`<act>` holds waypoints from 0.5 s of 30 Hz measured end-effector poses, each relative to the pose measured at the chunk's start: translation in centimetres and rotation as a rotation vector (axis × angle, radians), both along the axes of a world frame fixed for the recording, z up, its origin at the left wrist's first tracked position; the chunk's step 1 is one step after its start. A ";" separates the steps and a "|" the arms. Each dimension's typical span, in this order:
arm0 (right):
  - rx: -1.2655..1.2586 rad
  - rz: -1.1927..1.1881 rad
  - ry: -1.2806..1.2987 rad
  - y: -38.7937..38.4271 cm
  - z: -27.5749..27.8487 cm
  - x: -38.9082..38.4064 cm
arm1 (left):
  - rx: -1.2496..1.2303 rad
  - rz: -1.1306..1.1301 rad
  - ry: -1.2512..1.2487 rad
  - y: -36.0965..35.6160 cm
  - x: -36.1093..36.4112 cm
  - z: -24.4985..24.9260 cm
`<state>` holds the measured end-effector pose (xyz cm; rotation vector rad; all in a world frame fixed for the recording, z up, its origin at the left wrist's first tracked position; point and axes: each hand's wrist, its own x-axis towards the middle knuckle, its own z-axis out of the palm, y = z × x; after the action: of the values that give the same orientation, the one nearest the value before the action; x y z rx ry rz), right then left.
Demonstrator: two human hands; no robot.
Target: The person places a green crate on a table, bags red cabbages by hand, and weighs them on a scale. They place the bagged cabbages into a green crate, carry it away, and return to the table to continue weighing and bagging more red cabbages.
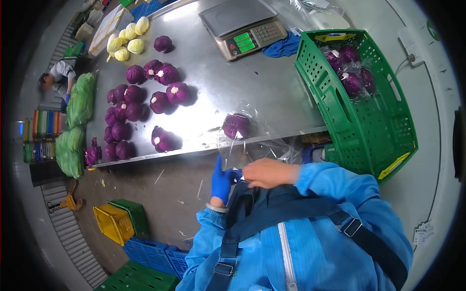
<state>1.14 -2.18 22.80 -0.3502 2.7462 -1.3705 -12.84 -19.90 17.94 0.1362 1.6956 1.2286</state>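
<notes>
My left hand [222,184], in a blue glove, is raised near my chest, its thumb and fingers closed at the gathered end of a clear plastic bag [247,149]. Bare and slightly blurred, my right hand [266,173] meets it there, fingers bent together; what they hold is too small to make out. Inside the bag, a purple cabbage [236,126] rests at the near edge of the metal table [213,82]. Several unwrapped purple cabbages [162,139] lie farther left on the table, some with pale cut stems facing up.
A digital scale [242,29] and blue cloth [283,46] are at the back. On the right, a green crate [359,116] holds wrapped cabbages [352,82]. Pale cabbages [136,46] lie back left. Another person [63,72] stands beyond green sacks [80,99]. A yellow basket [114,223] is on the floor.
</notes>
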 end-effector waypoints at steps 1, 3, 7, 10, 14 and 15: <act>0.038 -0.075 0.026 0.7 -0.1 2.2 | 0.002 -0.012 0.059 -0.3 -0.1 -0.6; 0.226 -0.213 -0.098 2.4 -1.4 8.1 | -0.013 -0.172 0.184 -1.0 -1.0 0.1; 0.684 -0.075 -0.669 4.7 -5.3 16.4 | 0.100 -0.250 0.213 -2.8 -2.7 1.8; 0.616 -0.182 -0.756 4.2 -4.5 15.3 | 0.099 0.023 0.397 -4.4 -4.8 -0.6; 0.516 -0.456 0.052 7.0 -2.1 4.6 | 0.185 -0.728 1.426 0.8 -5.0 3.0; 0.454 -0.315 0.153 8.1 -3.6 3.3 | 0.269 -0.816 1.382 0.8 -5.4 1.4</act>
<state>4.49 5.95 19.17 0.0064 3.2298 -0.7382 -18.28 -19.11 19.32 1.9862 2.1060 0.6439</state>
